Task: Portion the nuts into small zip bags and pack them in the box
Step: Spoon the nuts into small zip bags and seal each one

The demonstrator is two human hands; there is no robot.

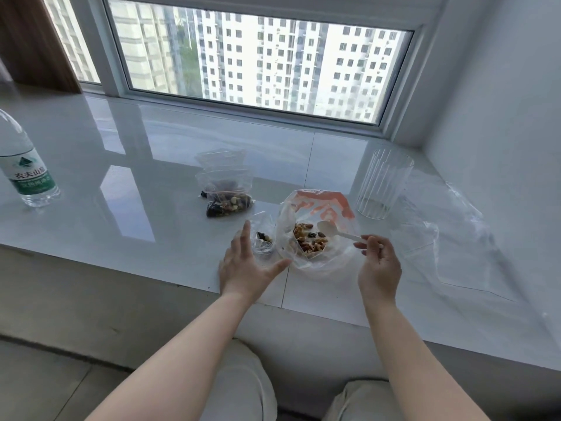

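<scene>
A large clear bag with orange print (321, 208) lies open on the white sill, and mixed nuts (309, 240) show inside it. My right hand (379, 265) grips the handle of a white plastic spoon (337, 232), whose bowl hovers over the nuts. A small zip bag (262, 238) with a few nuts stands just left of the large bag. My left hand (243, 265) is spread open beside it, fingers apart, touching or nearly touching its side. Further back, filled small zip bags (226, 192) lie stacked together.
A clear ribbed plastic cup (381, 185) stands behind the large bag on the right. Loose clear plastic sheeting (449, 238) lies to the right. A water bottle (25, 168) stands at the far left. The sill's front edge (151, 268) runs just under my wrists.
</scene>
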